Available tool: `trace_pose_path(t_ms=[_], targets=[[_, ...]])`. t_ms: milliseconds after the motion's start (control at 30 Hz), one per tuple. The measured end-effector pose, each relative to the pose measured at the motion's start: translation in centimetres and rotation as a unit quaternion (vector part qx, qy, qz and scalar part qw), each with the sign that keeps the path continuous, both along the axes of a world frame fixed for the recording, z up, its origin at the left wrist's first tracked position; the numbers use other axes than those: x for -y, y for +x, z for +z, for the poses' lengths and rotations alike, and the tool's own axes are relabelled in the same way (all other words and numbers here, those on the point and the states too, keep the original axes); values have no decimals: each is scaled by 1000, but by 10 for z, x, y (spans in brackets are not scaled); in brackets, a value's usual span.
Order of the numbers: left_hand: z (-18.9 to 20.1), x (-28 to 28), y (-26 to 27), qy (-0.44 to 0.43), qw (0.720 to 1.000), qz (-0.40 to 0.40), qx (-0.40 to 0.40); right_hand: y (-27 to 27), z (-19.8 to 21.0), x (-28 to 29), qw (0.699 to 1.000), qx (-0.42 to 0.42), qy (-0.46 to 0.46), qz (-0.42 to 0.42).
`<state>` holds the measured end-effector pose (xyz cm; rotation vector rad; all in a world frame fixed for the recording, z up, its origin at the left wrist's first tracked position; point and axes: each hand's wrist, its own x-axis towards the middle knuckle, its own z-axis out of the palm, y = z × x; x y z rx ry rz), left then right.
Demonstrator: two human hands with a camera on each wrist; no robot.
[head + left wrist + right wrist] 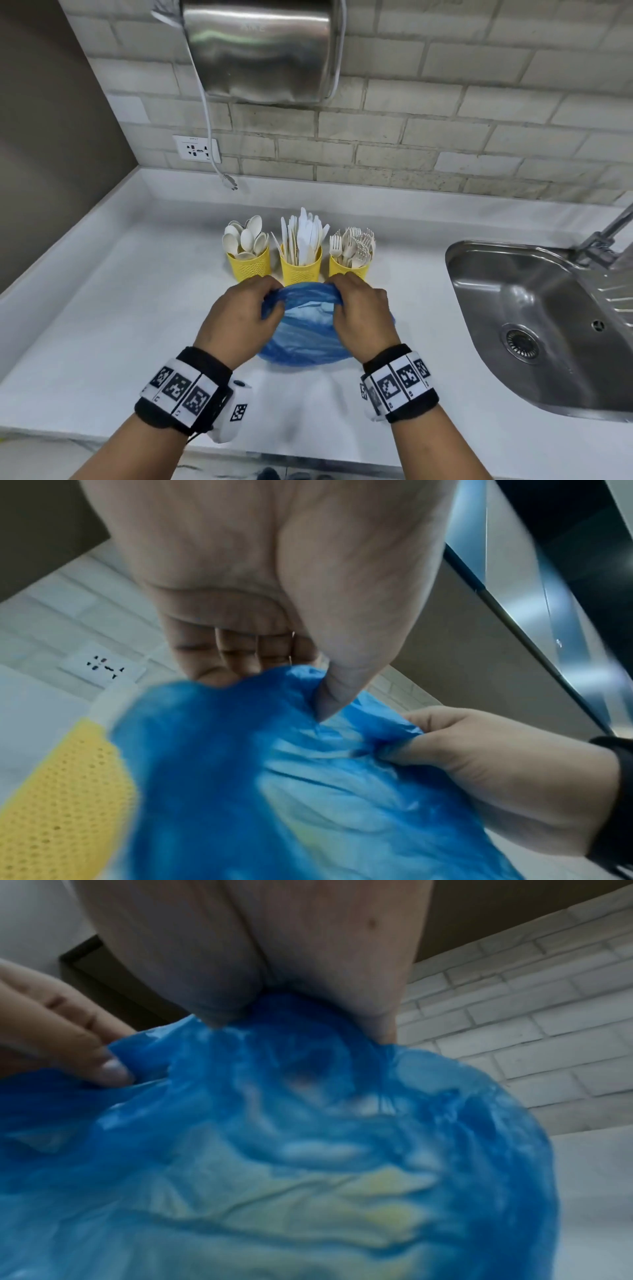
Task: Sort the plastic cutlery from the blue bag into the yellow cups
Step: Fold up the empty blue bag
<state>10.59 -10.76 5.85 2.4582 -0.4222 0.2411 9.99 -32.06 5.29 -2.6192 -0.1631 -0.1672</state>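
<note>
Three yellow cups stand in a row on the white counter: the left cup [249, 264] holds spoons, the middle cup [301, 270] knives, the right cup [347, 268] forks. Just in front of them a thin blue plastic bag [306, 334] lies on the counter. My left hand [239, 317] pinches the bag's bunched top edge on the left side, thumb against fingers. My right hand [363, 315] grips the same edge on the right. The blue bag [308, 791] fills the left wrist view beside a yellow cup [58, 804]. In the right wrist view the bag [274, 1150] hides its contents.
A steel sink [534, 318] with a tap [606, 236] is set into the counter at the right. A steel hand dryer [260, 51] hangs on the brick wall above, its loose plug [230, 181] dangling near a wall socket [196, 149].
</note>
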Motion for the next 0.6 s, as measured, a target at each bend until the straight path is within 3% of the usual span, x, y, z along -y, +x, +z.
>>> trace_pose_path(t_ms=[167, 267, 400, 500, 600], targets=[[9, -23, 11, -13, 998, 42, -36, 2, 14, -12, 998, 26, -34, -42], [16, -29, 14, -56, 995, 46, -68, -8, 21, -33, 997, 71, -41, 6], [27, -35, 12, -125, 985, -9, -121, -15, 25, -78, 994, 64, -24, 82], [39, -43, 4, -210, 956, -83, -185, -13, 17, -99, 996, 65, 6, 69], [42, -60, -3, -237, 944, -106, -206, -13, 10, -108, 995, 83, 49, 23]])
